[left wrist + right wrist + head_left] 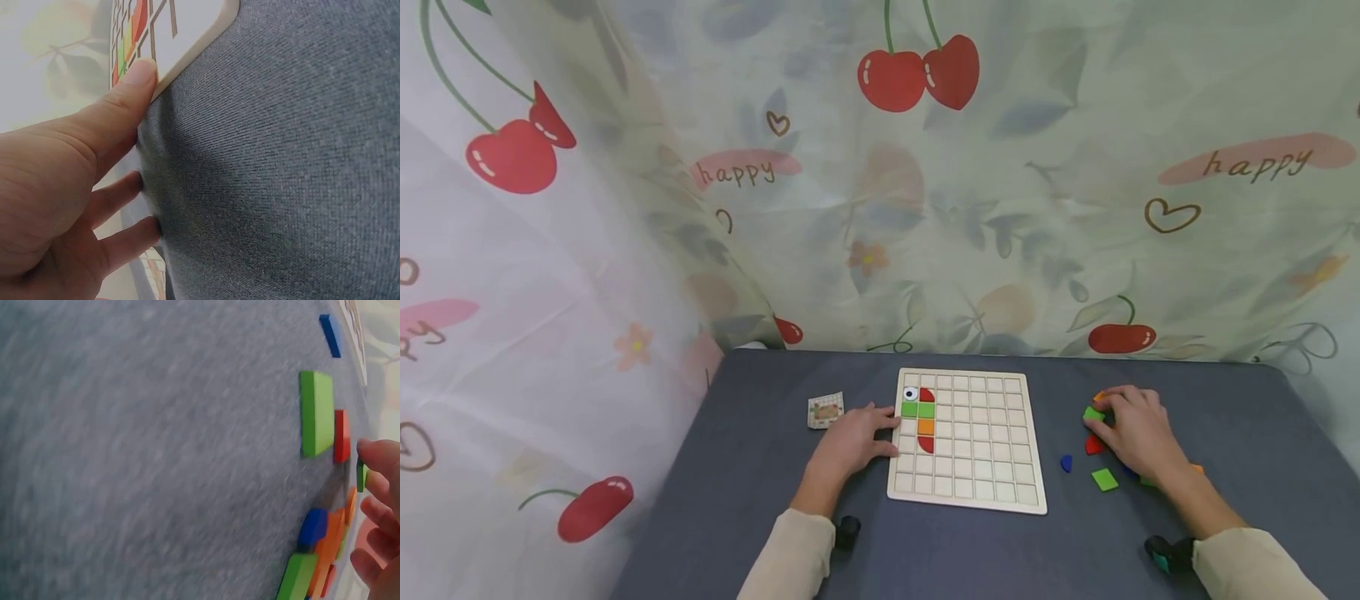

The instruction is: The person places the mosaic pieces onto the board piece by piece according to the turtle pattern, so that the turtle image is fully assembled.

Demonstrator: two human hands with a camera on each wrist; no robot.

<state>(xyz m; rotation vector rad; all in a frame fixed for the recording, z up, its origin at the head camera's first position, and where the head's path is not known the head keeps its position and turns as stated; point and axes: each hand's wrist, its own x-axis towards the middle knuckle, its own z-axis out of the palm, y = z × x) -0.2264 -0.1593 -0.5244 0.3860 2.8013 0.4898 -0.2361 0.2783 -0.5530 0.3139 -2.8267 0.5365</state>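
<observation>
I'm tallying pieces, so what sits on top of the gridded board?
On the gridded board sit an eye tile, two green squares, an orange square and two red curved pieces. Whatever lies beneath them is covered; the left hand hides part of the board's edge.

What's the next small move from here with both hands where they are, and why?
Probably carry the green piece in the right hand across to the board: it is already pinched, the left hand touches the board's left edge, and most squares there are bare. Which square to fill I can't tell; the picture on the card is too small to read.
</observation>
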